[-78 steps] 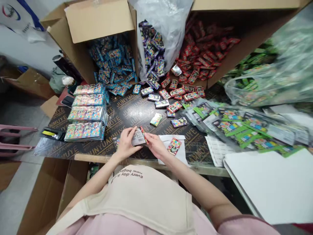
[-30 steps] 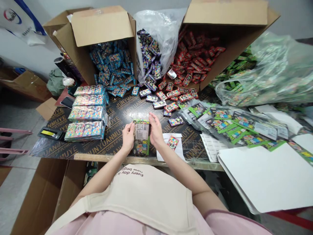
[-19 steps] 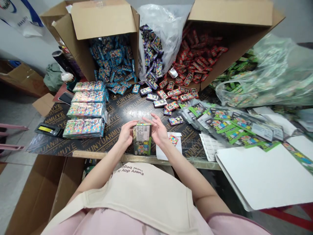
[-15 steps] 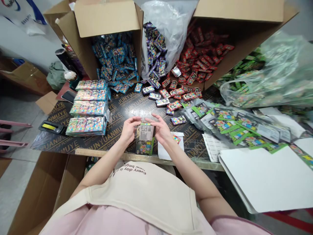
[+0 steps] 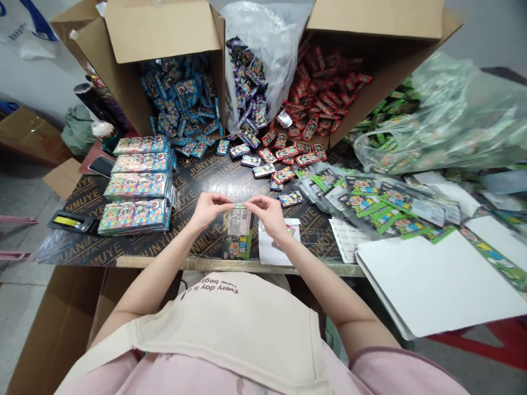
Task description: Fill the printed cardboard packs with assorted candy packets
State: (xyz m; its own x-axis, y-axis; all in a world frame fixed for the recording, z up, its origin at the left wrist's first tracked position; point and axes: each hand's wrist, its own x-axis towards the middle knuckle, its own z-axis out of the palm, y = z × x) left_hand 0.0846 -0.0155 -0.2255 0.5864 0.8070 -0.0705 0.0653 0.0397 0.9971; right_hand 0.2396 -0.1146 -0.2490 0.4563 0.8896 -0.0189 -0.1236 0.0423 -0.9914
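Note:
A green and black printed pouch [image 5: 236, 247] lies near the table's front edge, its far end toward the boxes. My left hand [image 5: 212, 209] pinches the left part of that far end between thumb and fingers. On the right part of the same end, my right hand [image 5: 265, 214] also has thumb and fingers pressed together. The two sets of fingertips are close to each other. Just right of the pouch is a white paper [image 5: 269, 251] with a small red packet [image 5: 290, 230] on it, partly behind my right hand.
Stacked blue-edged packs [image 5: 134, 215] stand at the left. Behind are a carton of blue packets [image 5: 162, 33], a bag of purple ones and a carton of red ones. Flat pouches [image 5: 362, 203] and a white board [image 5: 440, 280] lie at the right.
My fingers have closed from a looser, more spread pose into pinches at the pouch's far end. The whole view has shifted, so the table's things appear further left.

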